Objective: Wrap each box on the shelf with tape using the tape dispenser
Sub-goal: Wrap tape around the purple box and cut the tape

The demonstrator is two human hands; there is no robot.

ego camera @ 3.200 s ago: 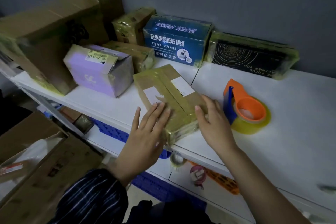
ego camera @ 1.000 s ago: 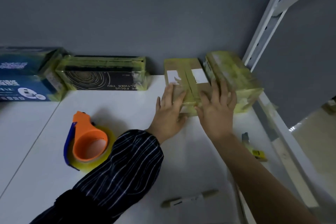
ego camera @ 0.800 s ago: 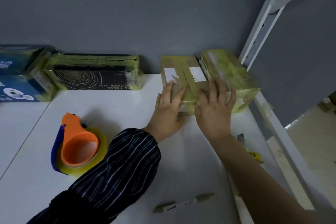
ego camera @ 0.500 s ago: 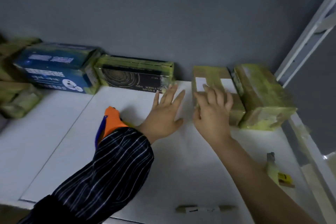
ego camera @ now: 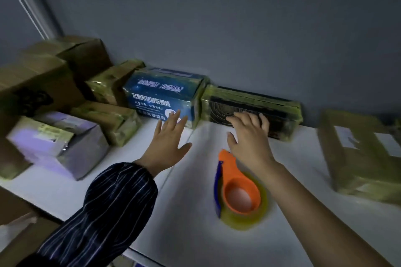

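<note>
Your left hand (ego camera: pixel 167 145) spreads wide; your right hand (ego camera: pixel 249 138), fingers relaxed, covers part of the blurred black box (ego camera: pixel 282 112).

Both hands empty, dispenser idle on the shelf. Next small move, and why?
Probably swing the left hand left to the purple box and pull it forward: its sides look mostly bare, while the blue box and black box already look taped. The tape dispenser lies just by the right hand.

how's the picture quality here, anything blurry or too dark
Head view: dim overall, brightest on the white shelf near the orange tape dispenser; motion blur smears the tape-wrapped brown cardboard box at right and the lilac cardboard box at left.
</note>
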